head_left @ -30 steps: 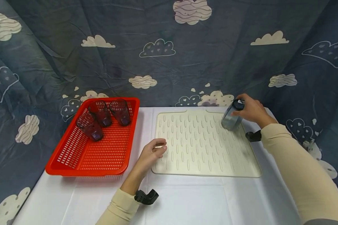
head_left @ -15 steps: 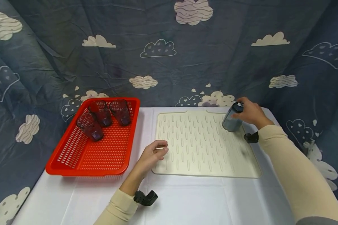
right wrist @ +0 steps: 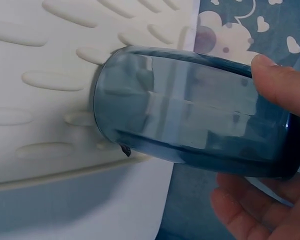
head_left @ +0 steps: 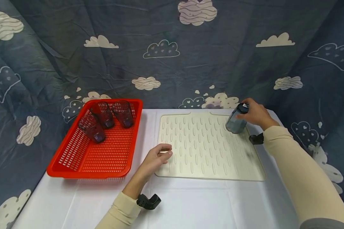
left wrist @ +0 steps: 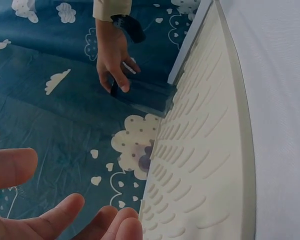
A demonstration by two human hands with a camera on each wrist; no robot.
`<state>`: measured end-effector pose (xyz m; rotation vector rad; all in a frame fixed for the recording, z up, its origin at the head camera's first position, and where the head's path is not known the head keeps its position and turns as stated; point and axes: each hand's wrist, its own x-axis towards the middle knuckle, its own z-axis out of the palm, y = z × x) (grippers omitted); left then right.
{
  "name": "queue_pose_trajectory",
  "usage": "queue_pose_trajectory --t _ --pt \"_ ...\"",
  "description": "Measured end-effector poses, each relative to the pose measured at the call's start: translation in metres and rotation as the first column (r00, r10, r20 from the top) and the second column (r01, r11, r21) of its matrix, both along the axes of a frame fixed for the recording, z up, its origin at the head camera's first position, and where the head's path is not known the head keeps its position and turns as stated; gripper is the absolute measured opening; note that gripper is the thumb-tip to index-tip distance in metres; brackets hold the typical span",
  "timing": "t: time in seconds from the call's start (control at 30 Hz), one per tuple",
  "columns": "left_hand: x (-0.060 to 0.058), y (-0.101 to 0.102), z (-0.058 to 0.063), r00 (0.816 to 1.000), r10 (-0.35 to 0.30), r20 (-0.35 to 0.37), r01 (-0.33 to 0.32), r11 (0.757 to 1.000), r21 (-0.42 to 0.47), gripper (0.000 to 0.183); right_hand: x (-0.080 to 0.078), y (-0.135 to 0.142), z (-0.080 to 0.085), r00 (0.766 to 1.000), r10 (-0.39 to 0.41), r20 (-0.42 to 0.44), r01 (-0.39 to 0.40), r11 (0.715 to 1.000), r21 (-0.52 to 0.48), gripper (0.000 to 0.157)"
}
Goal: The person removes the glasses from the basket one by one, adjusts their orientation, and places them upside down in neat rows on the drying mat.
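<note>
My right hand (head_left: pixel 258 115) grips a blue-tinted drinking glass (head_left: pixel 235 121) near its thick dark base, which is uppermost. The glass is upside down, its mouth against the back right corner of a cream ridged drying mat (head_left: pixel 200 149). Up close in the right wrist view, the thumb (right wrist: pixel 280 85) lies on one side of the glass and the fingers on the other. My left hand (head_left: pixel 154 160) hovers by the mat's left edge, fingers loosely curled and holding nothing. Three more tinted glasses, a near one (head_left: pixel 91 128) among them, lean inside a red basket (head_left: pixel 89 175).
A white cloth (head_left: pixel 189 203) covers the table under the basket and mat. Behind it hangs a dark blue curtain (head_left: pixel 226 63) with cloud prints, close to the table's back edge and the glass.
The glass and right hand have shifted only slightly, with the glass staying at the mat's back right corner. My left hand has drifted a little to the right.
</note>
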<state>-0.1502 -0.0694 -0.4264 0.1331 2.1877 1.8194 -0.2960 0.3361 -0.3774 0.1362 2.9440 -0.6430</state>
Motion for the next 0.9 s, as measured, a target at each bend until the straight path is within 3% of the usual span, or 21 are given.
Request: queue_pose_trajectory --t 0.2,0.47,0.73,0.9 --pt "-0.001 0.004 -0.002 1.000 -0.012 -0.006 0.012 1.000 -0.005 0.038 0.001 -0.005 -0.006 0.999 -0.049 0.016 0.050 0.998 -0.046 0.088" --pt "0.003 0.006 -0.003 1.000 -0.023 -0.015 0.023 1.000 -0.022 0.039 -0.001 -0.009 -0.012 0.998 -0.054 0.026 0.057 0.991 -0.118 0.094" --pt "0.001 0.005 -0.002 1.000 -0.009 -0.015 0.008 1.000 -0.021 0.039 0.004 0.000 0.002 0.998 0.041 0.043 -0.038 0.997 -0.069 0.097" --pt "0.000 0.005 -0.003 1.000 -0.003 -0.011 0.003 1.000 -0.012 0.037 0.005 0.004 0.009 0.996 0.087 0.006 -0.087 0.995 -0.038 0.095"
